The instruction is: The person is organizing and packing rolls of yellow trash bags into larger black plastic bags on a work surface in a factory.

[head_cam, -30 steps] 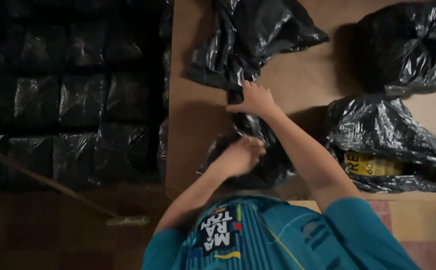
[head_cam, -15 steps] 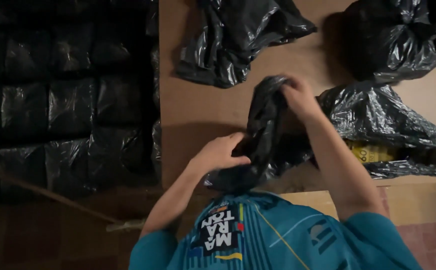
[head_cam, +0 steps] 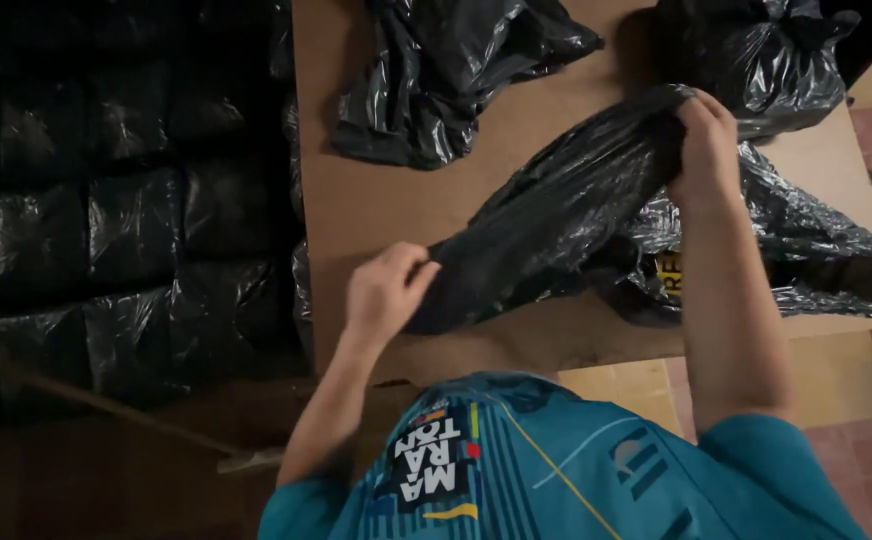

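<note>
Black plastic bag (head_cam: 556, 215), bunched into a long glossy roll, runs between both hands above a sheet of brown cardboard (head_cam: 396, 205). The left hand (head_cam: 384, 290) is closed tight on the bag's lower end at about seven o'clock, thumb and fingers pinching the plastic. The right hand (head_cam: 704, 140) is fisted around the upper end at about two o'clock, with the gathered mouth hidden inside the grip.

A second ago the bag lay low and crumpled near the person's chest with the hands close together; half a second ago it was being lifted. Now the hands are well apart and the plastic is drawn out on a diagonal, nearly taut, so it is no longer a heap but a stretched length clear of the board.

Outward from the grip, a second crumpled bag (head_cam: 456, 75) lies at twelve o'clock on the cardboard. A fuller bag (head_cam: 766, 45) sits at one o'clock, and a flattened one (head_cam: 806, 260), showing a patch of yellow, spreads at three o'clock under the right forearm. At nine o'clock, rows of filled black packets (head_cam: 106, 230) stand side by side on the dark floor.
</note>
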